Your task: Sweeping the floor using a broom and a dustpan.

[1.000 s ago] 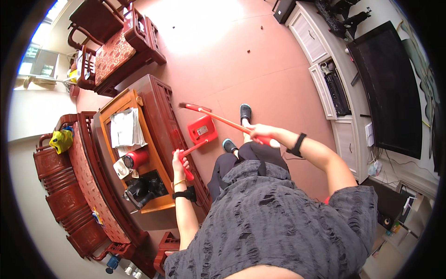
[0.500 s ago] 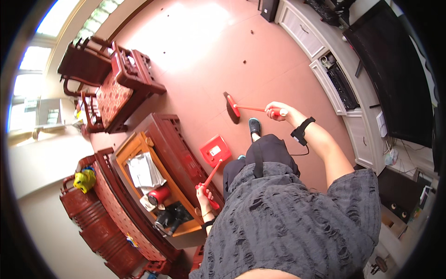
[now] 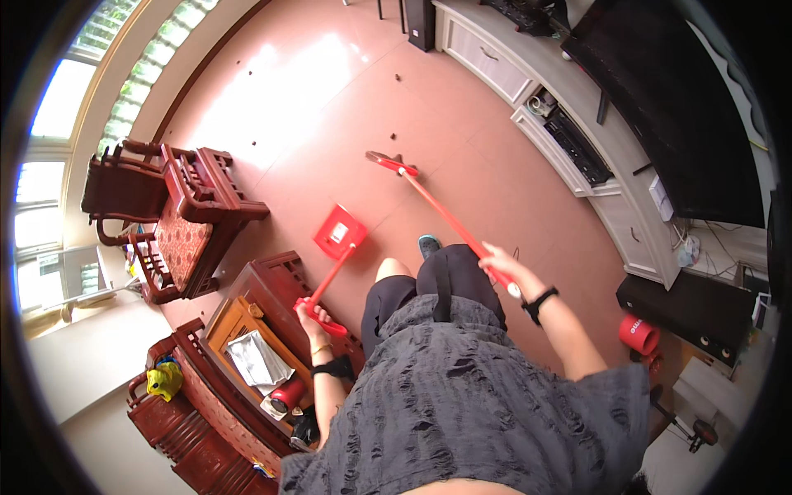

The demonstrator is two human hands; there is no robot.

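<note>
My right hand point(image 3: 503, 268) is closed around the red handle of a broom point(image 3: 445, 213), near its pale end cap. The broom's head point(image 3: 394, 164), red with dark bristles, is out ahead over the pink floor; whether it touches the tiles I cannot tell. In my left hand point(image 3: 313, 322) is the looped grip of a red long-handled dustpan point(image 3: 339, 233), fingers wrapped round it. The pan, with a white label on it, lies left of the broom head. Small dark bits dot the floor beyond, one point(image 3: 393, 136) just past the broom head.
A carved wooden armchair point(image 3: 194, 239) and a wooden coffee table point(image 3: 272, 289) stand at left, a wooden sofa point(image 3: 190, 412) behind them. Along the right runs a pale cabinet point(image 3: 487, 62) with a large black television point(image 3: 660, 107). A black speaker point(image 3: 420, 25) stands at the far end.
The broom has swung from pointing left to pointing ahead, its head now farther out. My right hand has come lower and nearer my body. The dustpan appears farther left and higher as the view shifted.
</note>
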